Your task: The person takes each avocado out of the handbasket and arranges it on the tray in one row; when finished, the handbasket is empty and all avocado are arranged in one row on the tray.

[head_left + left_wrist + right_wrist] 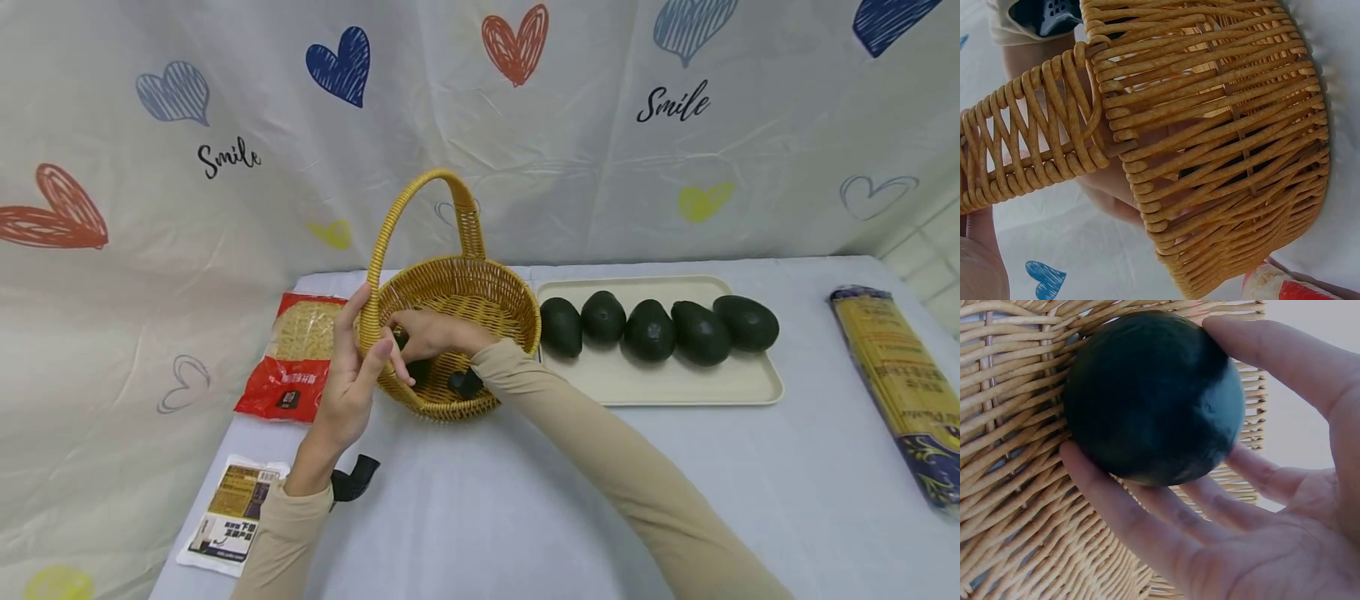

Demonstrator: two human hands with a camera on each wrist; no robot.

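A yellow wicker basket (pixel 480 292) with a tall handle (pixel 420 200) stands mid-table, tipped a little toward me. My left hand (pixel 371 333) grips its left rim at the foot of the handle, thumb up along the weave. My right hand (pixel 423 337) reaches inside the basket. In the right wrist view its thumb and fingers (pixel 1147 519) curl round a dark green avocado (pixel 1154 394), which lies against the basket's woven wall (pixel 1016 506). The left wrist view shows the basket's outside (pixel 1222 144) and the handle (pixel 1029 137) close up.
A cream tray (pixel 675 392) right of the basket carries several dark avocados (pixel 649 330) in a row. A red bag of pasta (pixel 300 354) lies left of the basket, a small flat packet (pixel 232 517) at front left, a long spaghetti pack (pixel 900 383) far right. A heart-print sheet hangs behind.
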